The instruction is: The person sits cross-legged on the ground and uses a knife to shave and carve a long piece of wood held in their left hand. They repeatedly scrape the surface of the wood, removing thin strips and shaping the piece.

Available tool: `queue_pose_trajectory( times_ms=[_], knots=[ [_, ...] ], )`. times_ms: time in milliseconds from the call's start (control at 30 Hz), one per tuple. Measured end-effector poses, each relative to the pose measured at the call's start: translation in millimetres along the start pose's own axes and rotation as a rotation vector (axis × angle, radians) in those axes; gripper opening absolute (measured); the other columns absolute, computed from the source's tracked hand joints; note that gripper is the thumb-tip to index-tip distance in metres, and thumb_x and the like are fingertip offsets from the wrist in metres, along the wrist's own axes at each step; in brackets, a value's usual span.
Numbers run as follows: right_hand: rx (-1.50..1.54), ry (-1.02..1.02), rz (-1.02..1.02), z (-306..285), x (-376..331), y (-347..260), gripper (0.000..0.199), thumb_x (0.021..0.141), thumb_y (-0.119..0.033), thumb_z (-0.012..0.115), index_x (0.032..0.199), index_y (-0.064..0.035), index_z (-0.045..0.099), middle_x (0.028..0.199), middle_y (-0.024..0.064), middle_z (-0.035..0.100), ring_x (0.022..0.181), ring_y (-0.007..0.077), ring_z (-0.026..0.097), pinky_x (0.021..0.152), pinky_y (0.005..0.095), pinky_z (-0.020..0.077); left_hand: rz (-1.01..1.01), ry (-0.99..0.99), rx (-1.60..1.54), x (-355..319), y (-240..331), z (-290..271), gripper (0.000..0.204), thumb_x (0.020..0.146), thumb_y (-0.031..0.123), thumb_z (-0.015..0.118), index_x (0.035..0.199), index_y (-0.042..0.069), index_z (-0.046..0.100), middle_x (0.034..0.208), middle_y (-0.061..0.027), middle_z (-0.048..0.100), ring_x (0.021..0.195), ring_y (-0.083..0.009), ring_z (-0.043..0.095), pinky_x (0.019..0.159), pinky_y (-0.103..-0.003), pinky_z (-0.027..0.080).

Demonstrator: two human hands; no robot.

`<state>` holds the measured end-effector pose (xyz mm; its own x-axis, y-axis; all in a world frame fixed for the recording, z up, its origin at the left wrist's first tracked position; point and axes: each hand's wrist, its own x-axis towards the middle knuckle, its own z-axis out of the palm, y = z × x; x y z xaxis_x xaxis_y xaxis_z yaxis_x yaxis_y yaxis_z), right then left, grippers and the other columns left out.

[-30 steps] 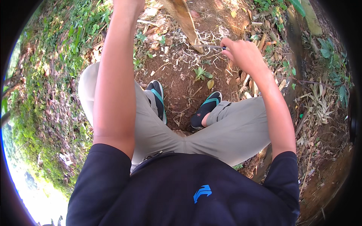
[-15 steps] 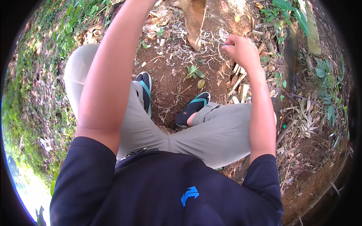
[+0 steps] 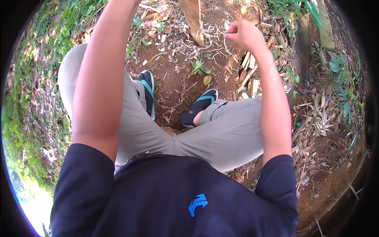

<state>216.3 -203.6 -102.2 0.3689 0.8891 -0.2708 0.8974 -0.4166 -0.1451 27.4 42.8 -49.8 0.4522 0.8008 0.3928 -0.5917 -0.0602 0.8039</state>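
My right hand [image 3: 247, 36] is raised over the ground with its fingers pinched together. Whatever it may hold is hidden or too small to name. Just left of it, a brown wooden piece [image 3: 192, 23] with a tapered lower end comes down from the top edge of the picture, apart from my fingers. Thin pale strips [image 3: 215, 33] lie curled on the soil around that end. My left forearm [image 3: 104, 67] reaches up and leaves the picture at the top, so the left hand is out of sight.
My feet in dark shoes [image 3: 199, 106] with teal straps rest on bare brown soil [image 3: 169, 85]. Split wood pieces [image 3: 249, 73] lie beneath my right forearm. A small green plant [image 3: 199, 67] grows between. Leaf litter and weeds [image 3: 47, 98] cover the left side; a plank [image 3: 324, 27] lies far right.
The whole view has shifted a little, moving the ground and wooden piece up and left. My right hand is higher in the picture, still pinched. Less of the wooden piece shows.
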Motion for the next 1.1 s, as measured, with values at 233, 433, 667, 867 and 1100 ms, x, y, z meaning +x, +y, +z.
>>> queue_pose_trajectory(
  times_ms=[233,433,667,867,1100],
  knots=[
    [-0.071,-0.140,0.108,34,12,-27,0.016,0.079,-0.019,0.074,0.090,-0.0078,0.073,0.088,0.0134,0.072,0.084,0.0274,0.070,0.079,0.0408,0.0549,-0.018,-0.012,0.087,-16,16,26,0.075,0.096,0.067,0.034,0.126,0.001,0.053,0.106,-0.0079,0.062,0.096,-0.0156,0.056,0.086,-0.031,0.045],
    [-0.112,-0.183,0.079,29,0,-47,0.014,0.079,-0.017,0.073,0.090,-0.0083,0.073,0.092,0.0148,0.072,0.088,0.0297,0.071,0.084,0.0412,0.0555,0.278,0.058,0.469,-18,11,27,0.076,0.098,0.065,0.032,0.127,-0.002,0.052,0.111,-0.0111,0.061,0.100,-0.0177,0.055,0.090,-0.031,0.043],
    [-0.002,-0.066,0.137,-25,-19,-43,0.014,0.077,-0.020,0.074,0.087,-0.0112,0.072,0.089,0.0125,0.072,0.088,0.0294,0.069,0.081,0.0408,0.0539,0.106,0.171,0.342,-13,12,11,0.075,0.098,0.064,0.032,0.131,-0.001,0.050,0.115,-0.0100,0.060,0.105,-0.0169,0.054,0.093,-0.031,0.042],
    [-0.088,-0.039,0.186,-19,-12,-40,0.012,0.078,-0.019,0.071,0.088,-0.0129,0.071,0.092,0.0110,0.072,0.093,0.0281,0.069,0.083,0.0395,0.0535,0.167,0.138,0.310,-8,7,14,0.077,0.097,0.066,0.032,0.132,0.000,0.049,0.115,-0.0097,0.060,0.104,-0.0178,0.056,0.092,-0.031,0.044],
    [-0.112,-0.044,0.153,-18,-10,-52,0.014,0.080,-0.008,0.063,0.090,-0.0106,0.072,0.093,0.0158,0.071,0.087,0.0318,0.070,0.080,0.0429,0.0549,-0.194,-0.102,-0.134,22,-3,-50,0.078,0.094,0.070,0.031,0.119,0.001,0.057,0.101,-0.0082,0.063,0.093,-0.0163,0.058,0.084,-0.032,0.046]
  ],
)
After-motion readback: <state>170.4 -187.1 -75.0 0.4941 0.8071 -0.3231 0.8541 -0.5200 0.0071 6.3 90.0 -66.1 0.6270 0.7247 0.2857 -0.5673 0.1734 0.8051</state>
